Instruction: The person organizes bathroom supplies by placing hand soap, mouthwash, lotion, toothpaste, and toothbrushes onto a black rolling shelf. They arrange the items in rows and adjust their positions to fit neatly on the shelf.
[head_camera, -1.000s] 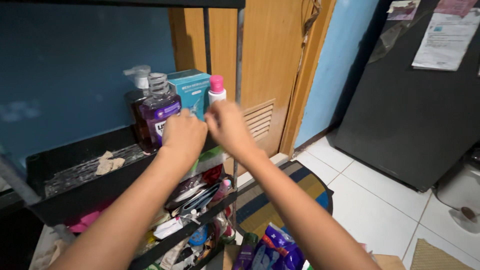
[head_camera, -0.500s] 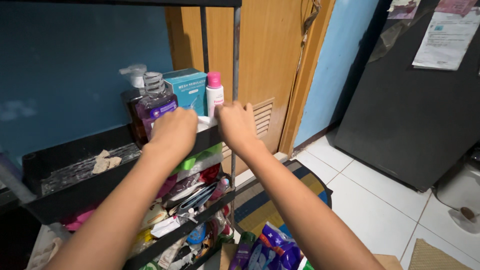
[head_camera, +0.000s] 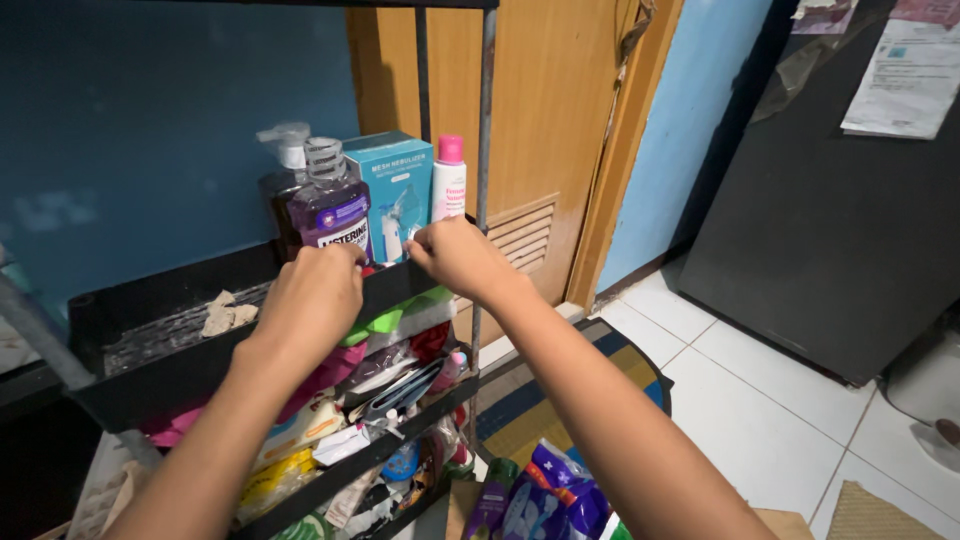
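At the front lip of the black shelf tray, upper tier of a dark metal rack: left hand and right hand, both seen from the back, knuckles toward the camera. Left fingers curled over the tray edge just below the purple mouthwash bottle, apparently touching its base; whether closed on anything cannot be told, the fingertips being hidden behind the hand. Right fingers bunched narrow at the lip, in front of the teal box; contents of the pinch, if any, not discernible. Hands near each other but apart.

On the tray, right end, standing upright and close together: dark pump bottle behind the mouthwash bottle, teal box beside it, white spray can with pink cap just beside the box and next to the rack post. Farther left on the same tray, well apart from the bottles: crumpled beige scrap.

Below the tray: lower shelves crammed with mixed packets and pouches. On the floor near the rack foot: purple refill bag on a striped mat. Behind the rack: wooden door with a vent. At right: black refrigerator on white floor tiles.
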